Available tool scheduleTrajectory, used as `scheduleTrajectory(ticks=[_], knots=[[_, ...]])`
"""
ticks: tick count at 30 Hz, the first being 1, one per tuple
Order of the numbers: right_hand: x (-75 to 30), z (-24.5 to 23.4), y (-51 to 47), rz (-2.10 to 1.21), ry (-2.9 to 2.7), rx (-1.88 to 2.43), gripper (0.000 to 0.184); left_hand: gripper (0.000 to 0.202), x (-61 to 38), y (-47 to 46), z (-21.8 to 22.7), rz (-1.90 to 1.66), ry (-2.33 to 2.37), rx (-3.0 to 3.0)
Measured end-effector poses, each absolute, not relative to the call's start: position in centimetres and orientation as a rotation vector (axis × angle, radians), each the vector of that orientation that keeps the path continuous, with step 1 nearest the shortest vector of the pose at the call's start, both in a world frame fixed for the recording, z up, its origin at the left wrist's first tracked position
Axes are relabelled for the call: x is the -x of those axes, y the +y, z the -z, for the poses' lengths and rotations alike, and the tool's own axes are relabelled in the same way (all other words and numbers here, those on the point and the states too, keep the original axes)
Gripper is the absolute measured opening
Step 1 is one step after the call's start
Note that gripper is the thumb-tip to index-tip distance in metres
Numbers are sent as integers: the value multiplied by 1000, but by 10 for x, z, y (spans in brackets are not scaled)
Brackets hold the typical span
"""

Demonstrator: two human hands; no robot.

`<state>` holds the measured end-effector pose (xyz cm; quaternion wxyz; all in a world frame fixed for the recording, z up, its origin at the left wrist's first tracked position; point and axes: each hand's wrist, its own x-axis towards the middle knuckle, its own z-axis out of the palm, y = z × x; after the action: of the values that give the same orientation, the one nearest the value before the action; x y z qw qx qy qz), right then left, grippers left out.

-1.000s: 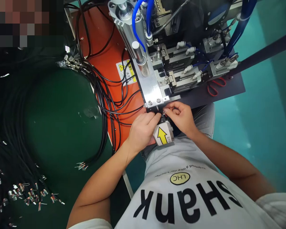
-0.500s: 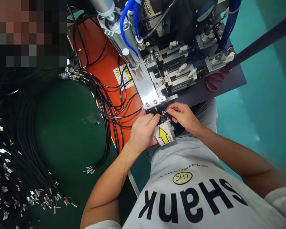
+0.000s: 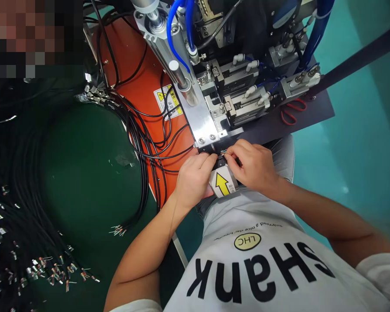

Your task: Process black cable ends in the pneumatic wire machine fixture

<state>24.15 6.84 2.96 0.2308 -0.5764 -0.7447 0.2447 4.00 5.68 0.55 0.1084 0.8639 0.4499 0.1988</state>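
My left hand is curled at the front edge of the machine, its fingers pinched on a black cable end beside a small black fixture. My right hand is closed too, its fingertips pinching thin coloured wires at that fixture, just under the silver plate. Below both hands sits a white block with a yellow arrow label. What the fingertips hold is mostly hidden.
The machine carries pneumatic cylinders and blue hoses. Black cables loop over the orange panel onto the dark green table. Several stripped cable ends lie lower left. Red scissors rest at the right. A blurred person is top left.
My right hand has moved down and left, closer over the fixture, with its fingers curled tighter. My left hand has stayed put. The view shifted slightly.
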Motion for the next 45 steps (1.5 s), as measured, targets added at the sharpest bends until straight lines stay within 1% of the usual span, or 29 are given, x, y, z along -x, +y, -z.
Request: scheduleTrajectory(ticks=[2,4,7,9,12,14,19,23,27,29,32,36,41,45], knots=[[-245,-26,74,-830,-1975,1570,15,28,-40,57,-4,-590,1324,-2538],[-249,-13,78,-1129,-1769,1547,15,28,-40,57,-4,-594,1326,-2535],[-254,11,77,-1590,-1369,1507,23,29,-41,55,-8,-579,1354,-2540],[-255,21,73,-1699,-1211,1524,27,29,-43,51,-12,-557,1438,-2569],[-254,22,68,-1628,-1145,1515,29,33,-45,43,-16,-517,1543,-2609],[-252,16,70,-1616,-1132,1484,29,38,-46,40,-16,-495,1508,-2590],[-245,8,82,-1706,-1138,1454,29,39,-45,39,-12,-548,1389,-2461],[-242,12,88,-1798,-977,1389,27,39,-45,43,-10,-568,1388,-2429],[-240,14,86,-1869,-873,1350,30,36,-40,38,-13,-676,1386,-2329],[-240,14,86,-1899,-837,1340,31,37,-32,28,-14,-709,1465,-2274],[-240,13,85,-1886,-824,1343,30,47,-19,7,-12,-628,1613,-2320],[-239,14,84,-1856,-872,1339,30,59,-8,-12,-7,-391,1697,-2417],[-248,12,79,-1821,-977,1385,36,58,-6,-14,-11,-281,1715,-2467],[-262,15,70,-1798,-908,1493,44,54,-9,-4,-15,-247,1752,-2411]])
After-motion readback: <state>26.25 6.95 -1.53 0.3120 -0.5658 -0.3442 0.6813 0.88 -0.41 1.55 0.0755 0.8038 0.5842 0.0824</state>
